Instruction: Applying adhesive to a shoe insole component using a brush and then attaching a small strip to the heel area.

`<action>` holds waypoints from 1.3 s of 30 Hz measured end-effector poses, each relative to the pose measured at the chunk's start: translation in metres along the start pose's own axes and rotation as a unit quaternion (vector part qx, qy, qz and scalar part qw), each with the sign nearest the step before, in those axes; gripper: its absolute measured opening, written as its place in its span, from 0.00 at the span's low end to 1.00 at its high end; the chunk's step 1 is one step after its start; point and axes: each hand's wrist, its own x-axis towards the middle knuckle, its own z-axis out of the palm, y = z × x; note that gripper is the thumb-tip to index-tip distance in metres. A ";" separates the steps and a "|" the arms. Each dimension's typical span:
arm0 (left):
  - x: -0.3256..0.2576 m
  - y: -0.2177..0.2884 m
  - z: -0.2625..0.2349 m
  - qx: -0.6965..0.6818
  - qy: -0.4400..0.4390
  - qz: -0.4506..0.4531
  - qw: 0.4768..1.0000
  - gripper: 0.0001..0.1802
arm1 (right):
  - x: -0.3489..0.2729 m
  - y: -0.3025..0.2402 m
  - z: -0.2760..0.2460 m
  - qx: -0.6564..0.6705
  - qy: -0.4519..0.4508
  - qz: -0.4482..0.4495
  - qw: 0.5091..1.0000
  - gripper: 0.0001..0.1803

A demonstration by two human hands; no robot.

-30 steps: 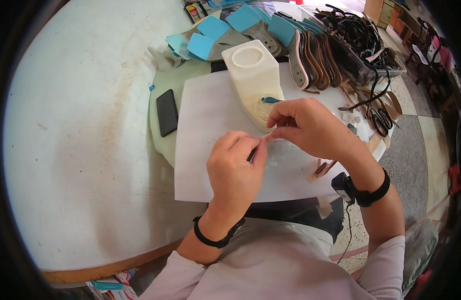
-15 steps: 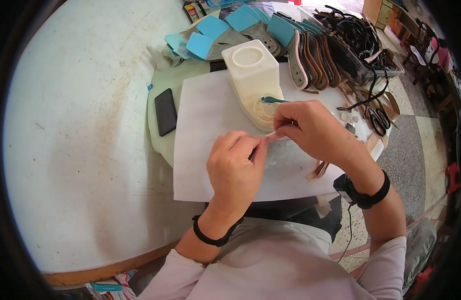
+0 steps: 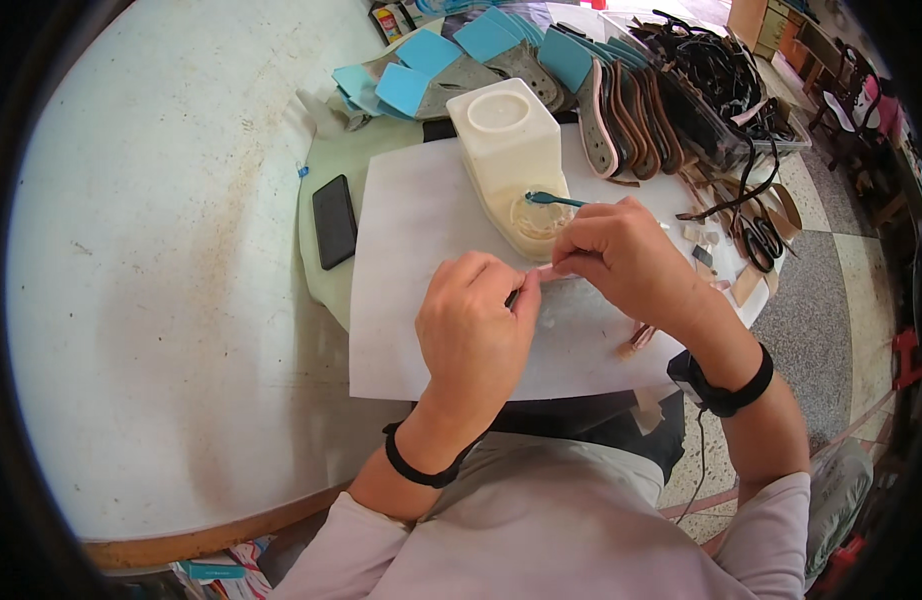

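My left hand and my right hand are close together over the white sheet, fingertips pinched. Between them stretches a short, narrow pinkish strip, mostly covered by the fingers. Something dark shows between my left thumb and fingers, too small to make out. Just beyond my hands stands a white plastic glue bottle with a low open trough of cream-coloured glue. A teal-handled brush slants out of the trough toward my right hand, which hides its far end; whether the fingers touch it, I cannot tell.
A black phone lies left of the sheet. At the back stand blue-and-grey shoe pieces, a row of insoles and a clear bin of dark straps. Black-handled scissors and scraps lie at right; strips lie below my right hand.
Both hands hold nearly the same place and the same pinch on the strip. My right-hand fingers have shifted slightly, and the brush lies a little flatter toward the right. The whole view has drifted slightly.
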 end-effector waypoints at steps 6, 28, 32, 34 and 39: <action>0.002 0.001 0.000 0.007 -0.006 -0.002 1.000 0.10 | -0.003 0.002 0.003 -0.016 0.003 -0.002 1.000 0.06; 0.003 -0.001 0.000 -0.009 -0.021 0.001 1.000 0.11 | -0.012 0.000 0.014 -0.086 0.056 -0.050 0.993 0.08; 0.004 -0.001 -0.003 -0.010 -0.034 0.011 0.999 0.11 | -0.017 -0.001 0.015 -0.125 0.041 -0.068 0.989 0.05; 0.006 -0.002 -0.004 -0.015 -0.043 0.017 0.999 0.11 | -0.018 -0.002 0.016 -0.148 0.041 -0.085 0.985 0.06; 0.010 -0.008 -0.003 -0.026 -0.071 0.064 0.995 0.07 | -0.019 -0.006 0.018 -0.183 0.026 -0.090 0.979 0.03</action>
